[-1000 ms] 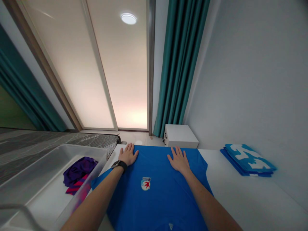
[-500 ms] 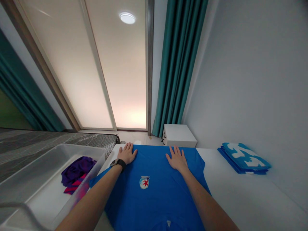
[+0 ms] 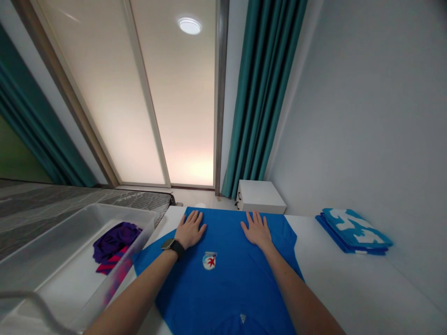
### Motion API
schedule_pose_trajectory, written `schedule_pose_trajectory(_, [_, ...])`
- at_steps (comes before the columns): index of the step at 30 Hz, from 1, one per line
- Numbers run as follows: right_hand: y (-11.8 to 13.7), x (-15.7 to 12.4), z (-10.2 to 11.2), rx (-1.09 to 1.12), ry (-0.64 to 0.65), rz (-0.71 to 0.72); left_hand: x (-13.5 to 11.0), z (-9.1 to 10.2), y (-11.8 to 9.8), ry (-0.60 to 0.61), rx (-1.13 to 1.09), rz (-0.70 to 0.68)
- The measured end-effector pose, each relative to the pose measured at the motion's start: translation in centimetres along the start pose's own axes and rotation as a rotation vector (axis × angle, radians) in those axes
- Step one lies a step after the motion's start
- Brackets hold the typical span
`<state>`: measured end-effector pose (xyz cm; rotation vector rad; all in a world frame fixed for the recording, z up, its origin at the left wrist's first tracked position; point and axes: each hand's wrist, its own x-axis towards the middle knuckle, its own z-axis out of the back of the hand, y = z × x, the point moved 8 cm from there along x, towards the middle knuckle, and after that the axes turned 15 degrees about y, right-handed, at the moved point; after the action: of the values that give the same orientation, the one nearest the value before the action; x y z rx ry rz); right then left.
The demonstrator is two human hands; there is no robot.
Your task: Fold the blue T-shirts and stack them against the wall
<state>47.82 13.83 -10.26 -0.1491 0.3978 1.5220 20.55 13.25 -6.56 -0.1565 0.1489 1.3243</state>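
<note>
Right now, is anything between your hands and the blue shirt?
Nothing visible is: the left hand and the right hand both lie flat, directly on the blue shirt.

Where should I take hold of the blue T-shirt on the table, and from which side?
Pinch the far edge of the blue T-shirt near its corners, coming from above: it lies flat on the white table, and that straight edge sits just beyond the left hand and right hand.
</note>
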Motion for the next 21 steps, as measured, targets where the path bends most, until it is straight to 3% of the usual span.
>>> schedule_pose_trajectory(4, [0.0, 0.1, -0.1, 0.006, -0.004, 0.014, -2.9, -0.5, -0.9, -0.017, 0.004, -0.109])
schedule_pose_trajectory(10, [0.0, 0.1, -0.1, -0.008, 0.006, -0.012, -6.0, -0.8, 0.4, -0.068, -0.029, -0.151])
schedule_pose_trajectory(16, [0.0, 0.0, 0.0, -0.037, 0.004, -0.033, -6.7, -1.7, 1.3, -0.096, -0.07, -0.194])
schedule_pose_trajectory(21, [1.3, -1.8, 1.8, -0.087, -0.148, -0.036, -6.7, -1.5, 1.4, -0.118, -0.121, -0.213])
